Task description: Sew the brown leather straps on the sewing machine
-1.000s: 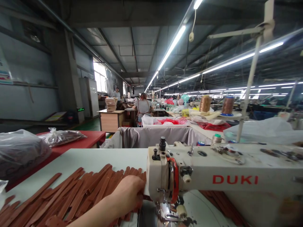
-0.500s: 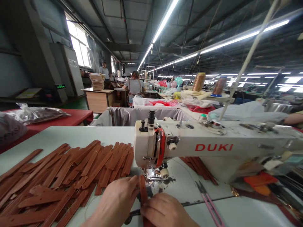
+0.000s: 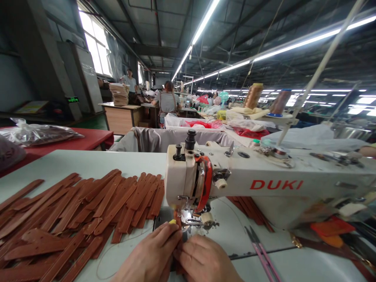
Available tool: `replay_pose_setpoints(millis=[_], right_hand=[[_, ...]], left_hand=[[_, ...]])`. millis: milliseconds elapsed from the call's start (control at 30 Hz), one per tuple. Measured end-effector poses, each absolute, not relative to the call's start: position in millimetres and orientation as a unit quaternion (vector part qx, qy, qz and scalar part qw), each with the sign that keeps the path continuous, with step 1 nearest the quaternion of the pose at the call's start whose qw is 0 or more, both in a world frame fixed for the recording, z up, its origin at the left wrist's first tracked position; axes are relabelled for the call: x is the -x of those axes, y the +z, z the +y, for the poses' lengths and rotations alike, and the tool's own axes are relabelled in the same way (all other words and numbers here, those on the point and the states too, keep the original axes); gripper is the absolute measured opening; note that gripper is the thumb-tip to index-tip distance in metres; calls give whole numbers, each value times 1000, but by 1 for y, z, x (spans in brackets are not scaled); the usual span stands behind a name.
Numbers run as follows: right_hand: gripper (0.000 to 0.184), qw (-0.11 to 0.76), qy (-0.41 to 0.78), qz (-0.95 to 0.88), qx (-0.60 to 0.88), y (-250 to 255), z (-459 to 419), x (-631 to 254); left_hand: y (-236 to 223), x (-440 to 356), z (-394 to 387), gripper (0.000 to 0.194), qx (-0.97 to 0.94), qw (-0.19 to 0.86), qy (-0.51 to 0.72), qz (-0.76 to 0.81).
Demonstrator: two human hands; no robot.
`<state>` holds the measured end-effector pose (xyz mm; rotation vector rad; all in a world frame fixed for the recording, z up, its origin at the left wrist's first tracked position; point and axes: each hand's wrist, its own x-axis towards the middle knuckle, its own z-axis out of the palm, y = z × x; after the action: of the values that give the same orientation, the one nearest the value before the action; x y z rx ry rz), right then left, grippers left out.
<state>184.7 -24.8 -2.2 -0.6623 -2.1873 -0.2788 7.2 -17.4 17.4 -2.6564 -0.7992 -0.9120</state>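
Gripping one strap between them, the two hands sit side by side just before the foot of the sewing machine, presumably to keep that narrow piece straight at the stitching point. The left hand is closed, its fingers bent along the strap's left side, something yellow at a fingertip. The right hand curls in from the other side, fingers together on the strap, their tips partly hidden.

Left of the hands, a loose pile of similar straps spreads toward the table's left edge, stopping short of its far edge, probably to be within the left hand's reach. A loop of thread lies beside it. Snips rest right of the right hand, likely for handiness; more straps lie behind the machine's arm, toward the table's far side.
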Motion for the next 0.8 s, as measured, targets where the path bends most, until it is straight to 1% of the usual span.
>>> replay_pose_setpoints(millis=[100,200,267,433,500,533,600,633,667,700,733,800], right_hand=[[36,402,-110,-869,267,-4,-25,-185],[37,403,-109,-866,275,-5,-24,-185],[39,405,-107,-864,278,-6,-24,-185],[45,394,-72,-875,271,-4,-26,-185],[48,391,-76,-873,282,5,-29,-190],[46,385,-78,-871,296,12,-30,-195],[31,346,-54,-865,359,30,-29,-212],[22,312,-33,-856,412,39,-26,-223],[17,269,-8,-839,473,47,-21,-237],[19,228,7,-813,535,54,-14,-251],[23,202,-5,-783,589,59,-6,-267],[26,188,-38,-745,640,65,13,-295]], left_hand=[[26,-9,-18,46,905,118,-298,-280],[33,-12,-17,39,921,79,-255,-283],[36,-11,-16,37,924,56,-251,-284],[30,-5,-17,41,911,51,-282,-296],[21,-1,-15,45,910,48,-292,-291],[15,0,-13,48,907,50,-303,-288],[1,2,-7,52,894,60,-343,-280],[-7,3,-3,52,887,66,-366,-274],[-15,3,0,52,880,74,-384,-268],[-21,4,3,52,876,80,-396,-263],[-25,4,6,52,875,86,-402,-257],[-27,4,7,54,875,93,-405,-249]])
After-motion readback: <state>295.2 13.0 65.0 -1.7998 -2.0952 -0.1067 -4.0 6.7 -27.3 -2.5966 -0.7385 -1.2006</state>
